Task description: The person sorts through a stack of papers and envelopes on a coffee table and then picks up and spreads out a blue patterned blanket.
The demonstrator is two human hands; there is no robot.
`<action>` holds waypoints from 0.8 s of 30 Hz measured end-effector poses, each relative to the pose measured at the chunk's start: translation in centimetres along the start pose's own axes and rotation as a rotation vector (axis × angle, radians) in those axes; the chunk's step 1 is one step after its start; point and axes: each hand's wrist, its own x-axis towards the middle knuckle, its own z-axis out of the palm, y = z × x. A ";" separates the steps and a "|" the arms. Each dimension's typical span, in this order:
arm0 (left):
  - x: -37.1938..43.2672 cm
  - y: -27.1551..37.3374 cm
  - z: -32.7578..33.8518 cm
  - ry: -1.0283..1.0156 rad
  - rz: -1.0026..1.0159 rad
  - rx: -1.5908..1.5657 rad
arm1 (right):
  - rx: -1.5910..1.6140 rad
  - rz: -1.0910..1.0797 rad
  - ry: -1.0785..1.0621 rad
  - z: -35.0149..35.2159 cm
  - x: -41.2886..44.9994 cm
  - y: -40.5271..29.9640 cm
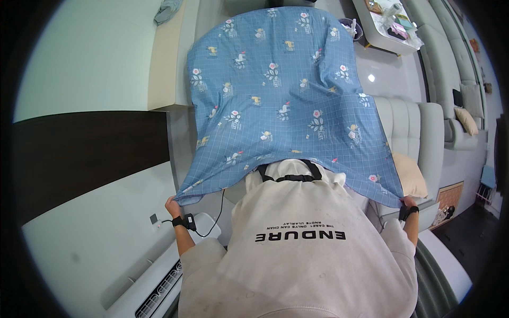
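A large blue checked fabric sheet (274,99) with flower and animal prints spreads out in front of me, its near edge sagging at my waist. My left hand (172,206) grips the near left corner, where the cloth bunches. On the far side of my body, my right hand (408,201) pinches the near right corner. Both arms are held wide apart, so the edge is stretched between them. Black bands circle both wrists. A small black device (190,222) with a cable sits at the left one. The sheet hides most of what lies beneath it.
A light grey sofa (397,119) with a beige cushion (409,175) stands to the right. Farther off are a cluttered white coffee table (381,39) and a waste bin (359,31). Left are a low cabinet (165,67) and a white air conditioner (155,282).
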 end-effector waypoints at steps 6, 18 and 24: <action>0.2 1.7 2.3 -0.091 -0.100 -0.053 | 1.000 0.140 0.115 -2.1 -12.7 -12.3; -4.6 4.0 4.1 -0.303 -0.548 -0.579 | -0.793 -0.210 -0.108 -2.6 -11.5 -16.1; -8.2 4.7 4.3 -0.523 -0.525 -0.130 | -0.815 -0.309 0.265 -3.0 -12.9 -15.8</action>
